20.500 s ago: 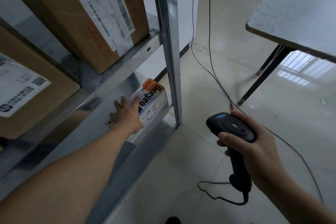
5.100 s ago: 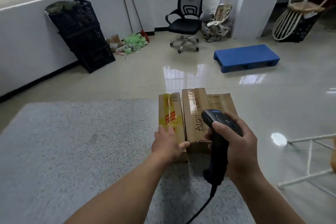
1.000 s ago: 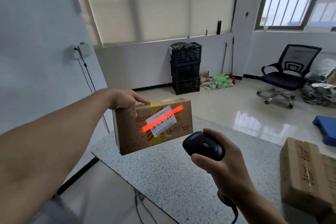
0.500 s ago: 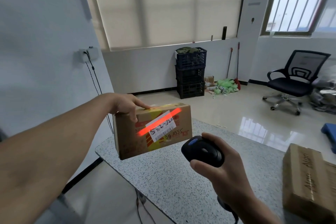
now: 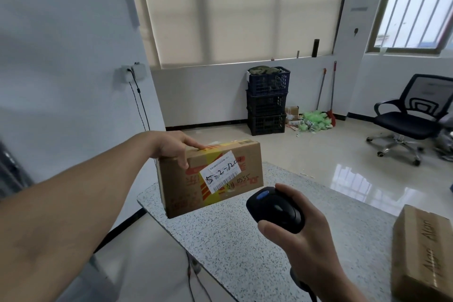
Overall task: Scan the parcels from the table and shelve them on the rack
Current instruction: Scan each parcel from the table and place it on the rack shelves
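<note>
My left hand (image 5: 175,148) grips a brown cardboard parcel (image 5: 210,180) by its top left corner and holds it in the air above the speckled grey table (image 5: 245,247). A white barcode label with handwriting faces me on the parcel's front. Lower right, my right hand (image 5: 301,245) holds the black handheld scanner (image 5: 275,208), its head pointing toward the parcel. No red beam shows on the label. Another brown parcel (image 5: 424,252) printed "Alan" lies on the table at the right edge.
A white wall (image 5: 61,56) with a socket and hanging cable is close on the left. Stacked dark crates (image 5: 267,100), brooms and green litter stand by the far wall. A black office chair (image 5: 411,117) is at the right on the glossy floor.
The red scan line that lay across the label in the earlier frames is gone. Parcel and scanner stay held in about the same place.
</note>
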A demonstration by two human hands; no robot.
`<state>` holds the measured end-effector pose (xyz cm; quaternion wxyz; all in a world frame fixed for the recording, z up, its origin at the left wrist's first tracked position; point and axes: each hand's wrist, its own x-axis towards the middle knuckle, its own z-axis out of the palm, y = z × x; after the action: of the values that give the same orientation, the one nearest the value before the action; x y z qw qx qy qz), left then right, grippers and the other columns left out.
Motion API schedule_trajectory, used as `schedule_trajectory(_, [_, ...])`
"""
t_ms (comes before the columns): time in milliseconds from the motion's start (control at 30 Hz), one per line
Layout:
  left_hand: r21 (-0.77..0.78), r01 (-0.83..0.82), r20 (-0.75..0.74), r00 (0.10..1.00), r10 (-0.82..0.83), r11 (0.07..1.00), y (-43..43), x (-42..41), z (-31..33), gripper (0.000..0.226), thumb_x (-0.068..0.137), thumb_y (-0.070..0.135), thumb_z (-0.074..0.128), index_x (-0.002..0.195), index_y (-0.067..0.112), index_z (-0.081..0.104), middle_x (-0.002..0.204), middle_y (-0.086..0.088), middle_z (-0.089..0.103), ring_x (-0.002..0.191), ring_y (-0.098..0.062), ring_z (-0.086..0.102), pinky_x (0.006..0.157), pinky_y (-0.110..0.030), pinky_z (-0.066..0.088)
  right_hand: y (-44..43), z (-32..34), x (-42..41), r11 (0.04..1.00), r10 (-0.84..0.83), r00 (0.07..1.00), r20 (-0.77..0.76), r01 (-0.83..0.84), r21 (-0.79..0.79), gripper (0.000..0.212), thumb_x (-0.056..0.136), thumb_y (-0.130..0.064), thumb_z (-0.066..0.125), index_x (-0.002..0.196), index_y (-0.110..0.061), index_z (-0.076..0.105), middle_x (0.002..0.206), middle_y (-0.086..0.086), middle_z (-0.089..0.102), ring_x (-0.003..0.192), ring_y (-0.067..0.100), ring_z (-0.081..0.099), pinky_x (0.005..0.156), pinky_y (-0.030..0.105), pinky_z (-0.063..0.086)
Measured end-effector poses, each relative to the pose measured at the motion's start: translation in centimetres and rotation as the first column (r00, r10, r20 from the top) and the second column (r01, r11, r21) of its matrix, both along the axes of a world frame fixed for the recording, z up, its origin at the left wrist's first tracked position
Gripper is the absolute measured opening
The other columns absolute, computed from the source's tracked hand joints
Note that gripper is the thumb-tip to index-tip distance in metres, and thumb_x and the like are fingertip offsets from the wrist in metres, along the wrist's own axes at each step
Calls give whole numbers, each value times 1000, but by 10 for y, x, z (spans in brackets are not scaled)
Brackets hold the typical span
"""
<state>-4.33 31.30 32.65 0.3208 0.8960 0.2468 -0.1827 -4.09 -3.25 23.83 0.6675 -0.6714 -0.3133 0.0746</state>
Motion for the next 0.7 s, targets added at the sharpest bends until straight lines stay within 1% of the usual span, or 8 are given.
schedule_trajectory(133, [37, -45, 40, 998, 43, 998, 12, -24, -15, 75, 80, 2, 72, 137, 47, 54, 135, -5, 49, 113, -29, 55, 95, -49, 54, 12, -2, -8, 1000, 20, 1000, -17, -19, 15, 64, 54, -20, 80, 96, -66, 66, 98, -23, 73, 90, 2, 71, 67, 12, 53])
schedule_trajectory(200, [45, -65, 56, 997, 62, 997, 20, -38, -24, 76, 78, 5, 74, 137, 48, 54, 137, -5, 49, 116, -29, 53, 98, -51, 52, 19, -6, -13, 1000, 24, 999, -33, -24, 10, 60, 54, -20, 81, 97, -60, 68, 98, -22, 74, 89, 2, 71, 68, 12, 53])
schedule_trajectory(300, [40, -110, 88, 990, 107, 993, 35, -64, -38, 80, 75, 7, 75, 139, 49, 53, 140, -4, 48, 119, -30, 51, 93, -47, 52, 34, -14, -24, 1000, 28, 998, -61, -28, -6, 62, 54, -23, 83, 110, -46, 66, 100, -21, 74, 92, 3, 72, 71, 12, 54])
schedule_trajectory(433, [47, -163, 136, 978, 155, 986, 55, -113, -59, 81, 76, 8, 77, 140, 50, 50, 141, -1, 48, 122, -28, 48, 89, -42, 47, 65, -21, -52, 998, 44, 997, -71, -46, -31, 63, 55, -25, 83, 114, -40, 65, 99, -25, 72, 93, -1, 70, 72, 9, 52])
schedule_trajectory(500, [51, -189, 152, 972, 179, 981, 68, -147, -67, 82, 76, 10, 79, 142, 50, 49, 142, 1, 48, 124, -27, 48, 92, -45, 48, 86, -24, -73, 997, 65, 996, -58, -68, -44, 63, 56, -21, 86, 112, -42, 65, 99, -28, 71, 92, -4, 69, 72, 7, 50])
schedule_trajectory(600, [48, -243, 157, 960, 233, 969, 95, -208, -77, 83, 77, 8, 79, 142, 48, 48, 138, 1, 48, 121, -26, 48, 98, -48, 49, 124, -26, -112, 989, 118, 993, -28, -120, -80, 67, 65, 2, 90, 105, -44, 64, 97, -28, 71, 90, -4, 69, 69, 6, 50])
schedule_trajectory(633, [46, -262, 157, 955, 252, 964, 106, -232, -80, 83, 77, 7, 80, 142, 47, 48, 137, 1, 48, 120, -26, 49, 99, -48, 49, 139, -26, -128, 986, 137, 990, -17, -138, -93, 66, 66, 5, 88, 104, -44, 65, 96, -28, 72, 90, -3, 69, 69, 7, 50])
schedule_trajectory(700, [33, -295, 160, 945, 286, 955, 128, -282, -88, 85, 76, 6, 81, 143, 46, 48, 135, 2, 47, 119, -26, 49, 97, -42, 50, 168, -28, -162, 981, 161, 987, -1, -160, -111, 63, 66, 0, 89, 106, -42, 65, 96, -25, 72, 90, -1, 70, 68, 11, 53])
